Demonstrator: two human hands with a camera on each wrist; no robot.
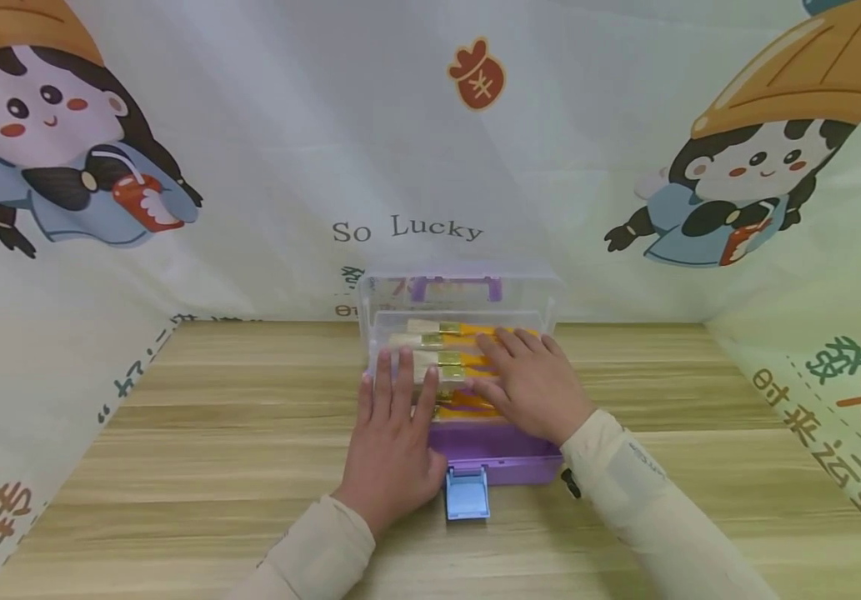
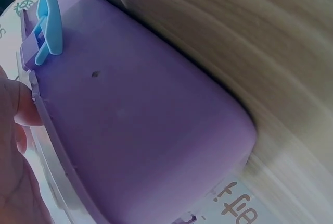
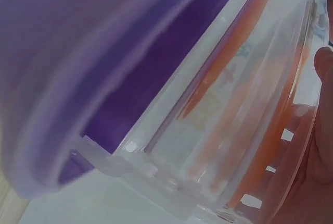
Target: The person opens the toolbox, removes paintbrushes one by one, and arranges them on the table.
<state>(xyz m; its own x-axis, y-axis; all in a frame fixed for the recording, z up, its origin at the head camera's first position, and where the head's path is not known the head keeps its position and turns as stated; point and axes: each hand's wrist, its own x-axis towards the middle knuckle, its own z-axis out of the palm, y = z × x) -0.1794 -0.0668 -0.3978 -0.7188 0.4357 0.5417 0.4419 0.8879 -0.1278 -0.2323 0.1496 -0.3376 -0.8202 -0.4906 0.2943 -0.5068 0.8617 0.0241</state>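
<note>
At the near edge, a light-blue latch (image 1: pixel 468 493) sticks out from the front of the purple storage box (image 1: pixel 513 472), unfastened; a sleeve or wrist could catch it and drag the box along the wooden tabletop (image 1: pixel 250 433). Just right of the box's front lies a small black object (image 1: pixel 570 483), too small to identify.

The left hand (image 1: pixel 392 454) has its fingers straight and spread over the left side, thumb by the box's rim; it appears to grip nothing. If the tray dropped, that thumb could be pinched against the rim.

Farther right, the right hand (image 1: pixel 538 387) lies with fingers extended across the orange handles of the flat paintbrushes (image 1: pixel 445 359), pressing or resting on them; how firmly, I cannot tell. These brushes lie side by side in the upper clear tray (image 1: pixel 392 323), bristles left. Uneven pressure from the right could tilt it and send them sliding. More brushes (image 1: pixel 468 412) lie lower down, and a handle poking up there could jam between tray and box.

Farthest, the clear lid (image 1: pixel 531 283) stands raised before the printed cloth (image 1: pixel 280 183); a knock could swing it down onto the fingers.
</note>
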